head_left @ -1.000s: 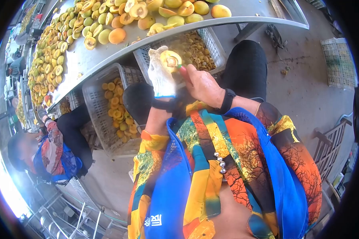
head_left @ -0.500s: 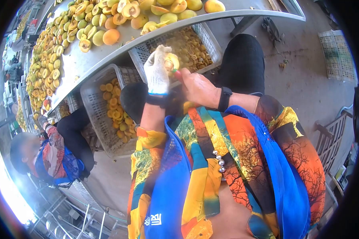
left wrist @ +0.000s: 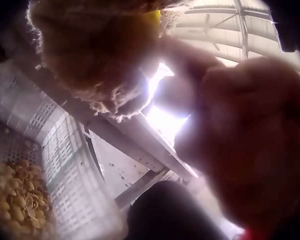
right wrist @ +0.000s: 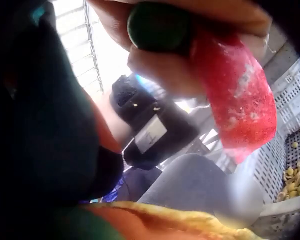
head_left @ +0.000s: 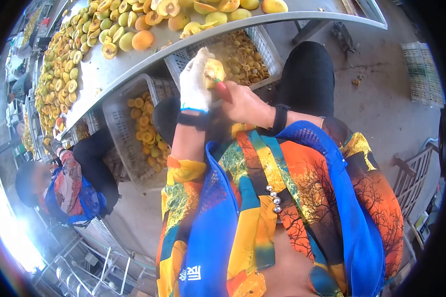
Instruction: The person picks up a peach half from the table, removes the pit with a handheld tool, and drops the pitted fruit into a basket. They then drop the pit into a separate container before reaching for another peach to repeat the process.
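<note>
My left hand (head_left: 193, 85), in a white knit glove, holds a yellow peach half (head_left: 214, 70) with its cut side toward the right. My right hand (head_left: 250, 105) is bare and grips a small tool with a red and green handle (head_left: 223, 92), its far end at the fruit's cut face. That end is hidden at the fruit. The right wrist view shows the red part (right wrist: 240, 95) and a round green end (right wrist: 157, 27) between the fingers. In the left wrist view the glove (left wrist: 97, 55) is dark and close, with the blurred right hand at right.
A metal-edged table (head_left: 91, 84) carries many halved peaches. Below my hands a crate (head_left: 270, 49) holds scraps; a second crate (head_left: 119, 126) at left holds peach halves. Another person (head_left: 72, 190) sits at left. A white crate (head_left: 421, 74) stands on the floor at right.
Both hands stay together at the fruit. The peach half faced up toward the camera a second ago and is now turned sideways, with the tool handle tilted more steeply.
</note>
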The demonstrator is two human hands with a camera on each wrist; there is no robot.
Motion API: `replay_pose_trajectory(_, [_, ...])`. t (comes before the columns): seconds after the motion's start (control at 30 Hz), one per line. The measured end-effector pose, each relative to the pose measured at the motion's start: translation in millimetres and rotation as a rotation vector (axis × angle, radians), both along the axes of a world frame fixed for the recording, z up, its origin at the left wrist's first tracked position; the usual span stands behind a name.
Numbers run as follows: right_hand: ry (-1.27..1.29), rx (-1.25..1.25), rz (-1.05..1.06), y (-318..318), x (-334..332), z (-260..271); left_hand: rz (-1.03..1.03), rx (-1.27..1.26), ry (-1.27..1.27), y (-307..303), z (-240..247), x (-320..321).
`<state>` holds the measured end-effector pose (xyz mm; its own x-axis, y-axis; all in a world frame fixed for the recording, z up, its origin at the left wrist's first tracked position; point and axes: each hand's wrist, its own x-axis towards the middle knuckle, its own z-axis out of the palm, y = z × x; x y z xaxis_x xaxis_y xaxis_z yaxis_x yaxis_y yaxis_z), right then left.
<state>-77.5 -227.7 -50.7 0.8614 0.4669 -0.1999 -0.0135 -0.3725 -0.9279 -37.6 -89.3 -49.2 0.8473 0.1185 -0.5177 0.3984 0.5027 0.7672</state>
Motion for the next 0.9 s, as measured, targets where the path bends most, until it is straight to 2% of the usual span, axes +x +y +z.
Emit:
replay_pose_trajectory(0.1, [0.092,-0.034,-0.038,5,-3,2,-0.007,-0.309,0.178,0,-8,4])
replay_pose_trajectory(0.2, [0.148,0.006,-0.064,5,-2,-2,0.113,-0.149,0.033,-13,-18,-1])
replay_pose_trajectory(0.23, [0.167,0.034,-0.069,5,-2,-1,0.123,-0.023,-0.032,-16,-19,-2])
replay_pose_trajectory(0.3, [0.506,0.098,-0.035,1,4,19,0.143,0.232,-0.160,-19,-19,-2])
replay_pose_trajectory(0.33, [0.674,0.128,-0.018,1,7,28,0.123,0.228,-0.141,-18,-20,-1])
replay_pose_trajectory(0.4, [0.642,0.119,-0.025,2,5,25,0.090,0.223,-0.103,-17,-23,0])
replay_pose_trajectory(0.5, [0.604,0.088,0.043,2,4,33,-0.155,-0.462,0.072,0,-23,-4])
replay_pose_trajectory(0.57, [0.602,0.131,0.068,2,2,30,-0.123,-0.414,-0.006,2,-22,-4])
replay_pose_trajectory(0.77, [1.091,0.474,0.144,-10,15,27,-0.081,-0.069,-0.195,3,-19,-14])
replay_pose_trajectory(0.87, [1.267,0.648,0.164,-13,20,20,0.098,-0.351,-0.052,-3,-12,-12])
replay_pose_trajectory(0.9, [1.318,0.697,0.170,-14,22,18,0.095,-0.182,-0.077,-5,-9,-10])
